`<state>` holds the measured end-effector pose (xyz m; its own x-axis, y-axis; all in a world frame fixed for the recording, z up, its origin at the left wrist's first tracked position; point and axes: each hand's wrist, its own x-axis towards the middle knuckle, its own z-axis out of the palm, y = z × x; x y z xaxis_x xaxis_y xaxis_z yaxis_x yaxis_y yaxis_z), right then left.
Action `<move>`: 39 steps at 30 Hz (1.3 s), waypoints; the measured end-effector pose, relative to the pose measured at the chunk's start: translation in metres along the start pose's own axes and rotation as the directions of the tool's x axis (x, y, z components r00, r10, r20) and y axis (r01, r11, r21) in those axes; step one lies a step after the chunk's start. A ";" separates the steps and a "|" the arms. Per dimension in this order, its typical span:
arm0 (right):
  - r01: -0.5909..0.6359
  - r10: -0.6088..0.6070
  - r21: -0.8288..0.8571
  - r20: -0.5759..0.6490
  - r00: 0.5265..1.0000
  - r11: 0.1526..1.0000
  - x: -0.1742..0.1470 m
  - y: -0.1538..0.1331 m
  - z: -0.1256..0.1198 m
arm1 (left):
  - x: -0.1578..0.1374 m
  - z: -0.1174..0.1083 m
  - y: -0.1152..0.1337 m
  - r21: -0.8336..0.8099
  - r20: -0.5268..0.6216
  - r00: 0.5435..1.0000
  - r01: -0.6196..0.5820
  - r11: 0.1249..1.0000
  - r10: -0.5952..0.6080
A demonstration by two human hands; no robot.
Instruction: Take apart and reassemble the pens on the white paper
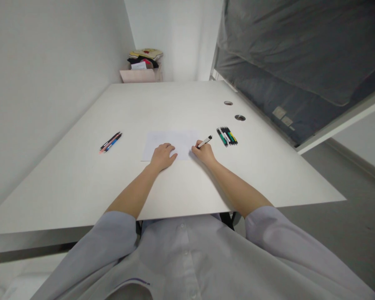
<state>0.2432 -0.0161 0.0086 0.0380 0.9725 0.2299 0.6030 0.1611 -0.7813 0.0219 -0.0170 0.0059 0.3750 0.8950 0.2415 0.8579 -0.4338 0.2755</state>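
A white sheet of paper (171,137) lies flat on the white table (181,187) in front of me. My left hand (163,156) rests on its lower left part, palm down, fingers and thumb apart. My right hand (204,153) is closed around a white pen with a black end (205,142), at the sheet's right side. The pen tilts up to the right; its tip is hidden by my fingers. Any marks on the paper are too faint to make out.
Several pens (227,136) with green, white, black and yellow parts lie side by side to the right. On the left lies a small group of pens (111,142). Two round table holes (240,118) are at the far right. A box with cloth items (143,75) stands beyond the far edge.
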 end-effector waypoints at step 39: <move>-0.312 0.057 0.747 0.347 0.936 0.587 -0.010 -0.029 -0.017 | 0.003 -0.010 0.006 -0.298 -0.084 0.990 -0.137 0.945 0.117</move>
<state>0.2384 -0.0333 0.0386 -0.2060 0.9781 -0.0308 -0.2525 -0.0835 -0.9640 0.0248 -0.0178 0.0174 0.4417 0.8264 0.3492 0.6544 -0.5631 0.5047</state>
